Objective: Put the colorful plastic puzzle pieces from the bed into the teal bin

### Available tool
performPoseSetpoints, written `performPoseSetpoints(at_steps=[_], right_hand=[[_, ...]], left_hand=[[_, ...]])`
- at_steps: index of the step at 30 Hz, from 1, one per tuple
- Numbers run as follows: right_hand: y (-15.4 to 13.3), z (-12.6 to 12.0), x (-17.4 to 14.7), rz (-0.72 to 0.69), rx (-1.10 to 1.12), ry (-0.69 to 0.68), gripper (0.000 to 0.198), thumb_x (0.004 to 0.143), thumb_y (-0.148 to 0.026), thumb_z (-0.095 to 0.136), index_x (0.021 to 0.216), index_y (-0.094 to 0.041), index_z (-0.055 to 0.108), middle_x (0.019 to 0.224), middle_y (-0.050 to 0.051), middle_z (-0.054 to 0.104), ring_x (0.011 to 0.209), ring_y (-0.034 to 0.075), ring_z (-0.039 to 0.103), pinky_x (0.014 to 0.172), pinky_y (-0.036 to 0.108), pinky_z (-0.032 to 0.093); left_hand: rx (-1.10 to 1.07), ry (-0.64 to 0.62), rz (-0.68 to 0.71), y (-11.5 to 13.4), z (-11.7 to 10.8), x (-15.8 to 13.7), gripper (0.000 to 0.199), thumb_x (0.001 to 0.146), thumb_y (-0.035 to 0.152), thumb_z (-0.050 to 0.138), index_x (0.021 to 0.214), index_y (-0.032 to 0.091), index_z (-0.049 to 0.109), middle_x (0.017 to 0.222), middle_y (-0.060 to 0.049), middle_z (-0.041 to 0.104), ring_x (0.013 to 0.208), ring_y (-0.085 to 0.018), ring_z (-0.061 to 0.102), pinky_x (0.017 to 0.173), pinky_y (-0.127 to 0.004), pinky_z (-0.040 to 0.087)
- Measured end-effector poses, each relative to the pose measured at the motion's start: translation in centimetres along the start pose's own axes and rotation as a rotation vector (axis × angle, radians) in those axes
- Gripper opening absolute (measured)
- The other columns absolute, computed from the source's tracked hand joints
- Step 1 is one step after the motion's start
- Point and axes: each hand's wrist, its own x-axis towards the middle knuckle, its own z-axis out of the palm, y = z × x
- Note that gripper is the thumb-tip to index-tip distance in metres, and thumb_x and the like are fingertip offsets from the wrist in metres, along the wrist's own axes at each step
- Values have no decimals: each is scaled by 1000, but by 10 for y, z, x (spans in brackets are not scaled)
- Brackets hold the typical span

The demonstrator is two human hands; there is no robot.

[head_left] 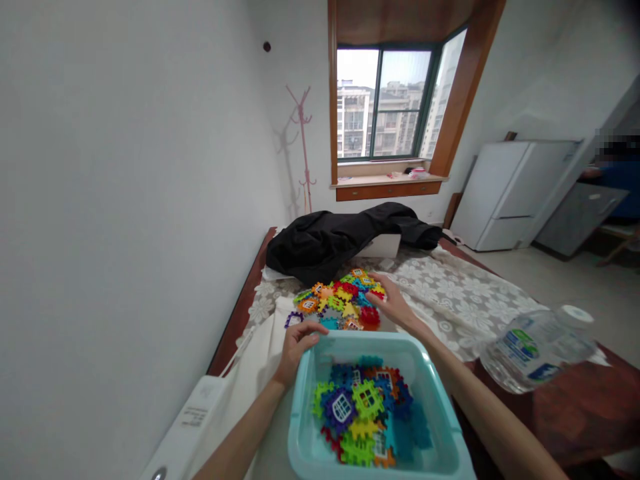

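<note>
A light turquoise plastic bin (435, 383) stands close in front of me, partly filled with colourful toothed plastic building pieces (367, 400). My left hand (299, 343) grips the bin's far left corner, fingers bent over the rim. Beyond the bin lies a heap of the same pieces (335, 303) in red, yellow, orange, green and blue, some with white window inserts. At the right side of this heap rests my right hand (395, 303), thumb and fingers apart against the pieces. A single purple frame piece (294, 320) lies at the heap's left edge.
Right of the bin, a large clear water bottle (535, 347) stands on the table with a floral cloth (450, 293). Black fabric (325, 243) covers the far end, partly over a white box (383, 247). A white device (187, 427) is at lower left. Another person (620, 177) is at far right.
</note>
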Motion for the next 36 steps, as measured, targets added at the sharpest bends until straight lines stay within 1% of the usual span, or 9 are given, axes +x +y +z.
performPoseSetpoints(at_steps=[3,6,12,17,21,24,28,31,36], right_hand=[[31,31,-14,-59,-324,-190,79,87,-70,65,150,-25,53,156,17,51,145,40,43,119,63,32],[41,43,-22,-94,-451,-275,70,90,-67,64,147,-26,56,152,15,55,142,38,47,117,59,35],[42,35,-18,-156,-415,-186,41,100,-54,59,119,-18,66,125,16,67,121,33,59,103,52,50],[42,34,-16,-219,-322,-102,21,99,-36,62,114,-21,65,124,14,66,116,32,58,101,52,53],[39,32,-15,-283,-258,-69,27,99,-31,62,125,-23,63,128,13,63,120,32,55,104,53,51],[38,31,-16,-254,-328,-79,33,98,-35,63,128,-21,63,129,14,62,120,33,53,104,53,49],[38,32,-15,-124,-506,-106,25,101,-40,58,108,-19,71,108,14,67,105,32,55,95,49,50],[38,33,-15,-111,-529,-80,26,100,-43,57,95,-19,68,100,12,67,101,31,56,93,46,49],[36,34,-19,-106,-401,-116,20,100,-33,52,111,-23,66,103,9,74,94,24,66,85,35,51]], left_hand=[[-5,9,-14,-2,-1,0,21,71,35,73,81,18,81,77,-4,72,72,-19,58,68,-28,43],[11,31,-26,-2,-1,-2,21,73,36,73,82,18,81,81,-5,73,75,-20,60,69,-28,44],[-7,53,-47,0,0,-3,22,72,37,74,82,19,81,83,-5,74,75,-20,61,69,-28,47],[3,25,-39,-1,-2,0,23,71,37,74,81,18,81,80,-5,74,75,-20,61,67,-28,46],[21,40,-31,-2,-3,1,23,71,38,74,80,18,81,79,-5,73,75,-20,61,66,-27,46],[15,40,-42,-2,-3,1,24,71,38,75,81,18,81,78,-5,72,73,-19,59,66,-27,45],[10,49,-49,0,-2,0,24,70,38,75,80,18,81,77,-4,72,72,-19,58,66,-27,44],[12,49,-54,1,-1,0,23,70,38,74,80,18,81,78,-5,72,73,-20,58,67,-28,44],[13,44,-48,3,0,1,23,69,38,75,78,18,81,77,-5,73,74,-21,60,68,-29,45]])
